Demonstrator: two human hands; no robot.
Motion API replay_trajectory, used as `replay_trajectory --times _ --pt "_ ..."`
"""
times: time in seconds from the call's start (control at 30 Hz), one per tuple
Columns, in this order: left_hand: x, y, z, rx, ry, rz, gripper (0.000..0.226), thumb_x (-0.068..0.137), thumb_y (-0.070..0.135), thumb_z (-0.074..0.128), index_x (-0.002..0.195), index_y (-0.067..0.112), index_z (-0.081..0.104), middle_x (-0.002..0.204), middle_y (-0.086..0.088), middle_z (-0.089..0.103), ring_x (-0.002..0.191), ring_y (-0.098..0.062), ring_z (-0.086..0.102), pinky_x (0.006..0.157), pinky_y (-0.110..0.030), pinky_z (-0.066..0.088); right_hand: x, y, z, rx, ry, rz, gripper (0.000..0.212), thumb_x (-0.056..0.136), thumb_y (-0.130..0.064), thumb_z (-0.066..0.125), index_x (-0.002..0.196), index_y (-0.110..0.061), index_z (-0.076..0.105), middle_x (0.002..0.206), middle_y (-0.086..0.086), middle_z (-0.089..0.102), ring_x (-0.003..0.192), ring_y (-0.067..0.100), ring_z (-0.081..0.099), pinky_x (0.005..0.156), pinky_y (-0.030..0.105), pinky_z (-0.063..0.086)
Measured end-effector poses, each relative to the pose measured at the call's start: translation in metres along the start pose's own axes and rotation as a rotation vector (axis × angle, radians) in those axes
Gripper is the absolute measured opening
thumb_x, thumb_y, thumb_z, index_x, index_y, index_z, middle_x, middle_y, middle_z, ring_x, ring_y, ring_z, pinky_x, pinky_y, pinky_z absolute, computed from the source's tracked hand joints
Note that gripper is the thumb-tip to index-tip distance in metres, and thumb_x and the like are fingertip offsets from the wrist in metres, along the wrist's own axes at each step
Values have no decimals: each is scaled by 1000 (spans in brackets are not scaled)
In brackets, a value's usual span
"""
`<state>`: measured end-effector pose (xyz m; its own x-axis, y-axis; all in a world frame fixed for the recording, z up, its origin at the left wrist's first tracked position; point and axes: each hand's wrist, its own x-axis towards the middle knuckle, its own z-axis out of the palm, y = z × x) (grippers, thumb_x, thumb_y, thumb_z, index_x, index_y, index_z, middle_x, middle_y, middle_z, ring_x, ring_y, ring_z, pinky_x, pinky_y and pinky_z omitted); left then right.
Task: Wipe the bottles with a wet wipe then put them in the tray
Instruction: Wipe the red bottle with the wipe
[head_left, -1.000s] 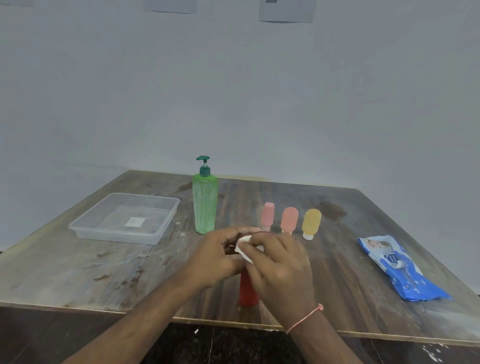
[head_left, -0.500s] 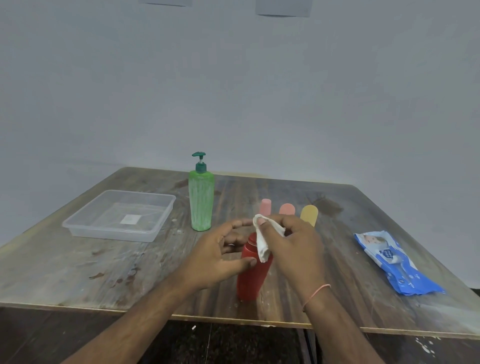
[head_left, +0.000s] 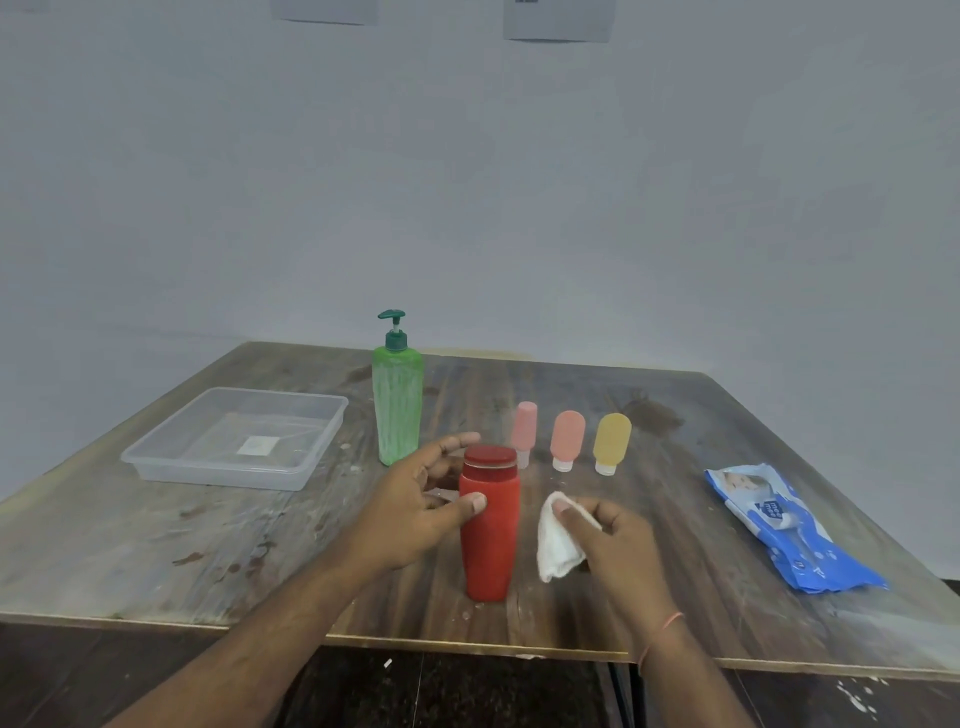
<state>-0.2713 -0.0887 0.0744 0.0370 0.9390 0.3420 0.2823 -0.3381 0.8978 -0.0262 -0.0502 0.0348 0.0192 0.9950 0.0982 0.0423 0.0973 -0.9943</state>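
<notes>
The right hand (head_left: 618, 540) has come off the cap with the wet wipe (head_left: 558, 545) pinched in its grip, and, near the table's front edge, the red bottle (head_left: 491, 525) stands clamped in the left hand (head_left: 415, 509), so the wiping should go down around its body while that hand holds it firmly.

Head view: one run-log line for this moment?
left hand holding red bottle upright on table | right hand holding wipe beside it | tray empty
</notes>
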Motion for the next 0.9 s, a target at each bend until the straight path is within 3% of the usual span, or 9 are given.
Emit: replay_trajectory --times 0.1,0.2,0.3,0.43,0.57,0.77,0.9 --pt "13 -10 -1 -39 92 -24 58 93 4 78 142 27 58 121 11 78 115 -7 73 92 -24 60 -11 29 4 45 -43 18 8 94 -18 81 88 -15 84 90 9 82 82 17 73 72 31 59" --pt "35 -14 -3 -43 178 -22 54 93 0 78 138 23 60 116 5 79 108 1 73 88 -16 58 -11 38 1 83 -76 13 6 95 -17 80 90 -16 84 91 12 81 81 17 73 73 35 59" --pt "65 -17 -4 9 217 -1 53 94 1 77 137 28 59 120 11 75 105 7 71 83 -6 52 -11 40 -2 85 -119 -1 8 94 -24 83 92 -17 83 92 12 80 83 20 74 75 39 60" --pt "109 -25 -7 57 197 23 51 95 6 77 131 38 60 121 11 75 109 -2 71 87 -13 54 -10 43 -3 84 -118 -2 6 94 -20 81 89 -19 83 90 10 80 81 21 75 74 39 61" --pt "142 -35 -12 135 162 25 51 94 8 78 138 25 60 121 8 76 111 -9 72 92 -20 55 -7 44 -3 110 -135 -5 6 94 -17 79 90 -19 84 91 9 80 83 20 75 73 36 60" --pt "161 -52 -18 176 143 -2 51 95 5 76 140 22 59 121 5 77 111 -11 73 97 -27 59 -4 49 -5 78 -146 -32 8 95 -16 79 90 -20 84 92 6 81 85 22 77 75 33 60" --pt "162 -63 -22 170 159 -20 50 94 2 76 139 19 59 122 2 77 112 -14 73 93 -23 58 -3 50 -5 76 -146 -39 7 95 -16 80 91 -21 84 93 6 81 88 25 78 77 36 62"
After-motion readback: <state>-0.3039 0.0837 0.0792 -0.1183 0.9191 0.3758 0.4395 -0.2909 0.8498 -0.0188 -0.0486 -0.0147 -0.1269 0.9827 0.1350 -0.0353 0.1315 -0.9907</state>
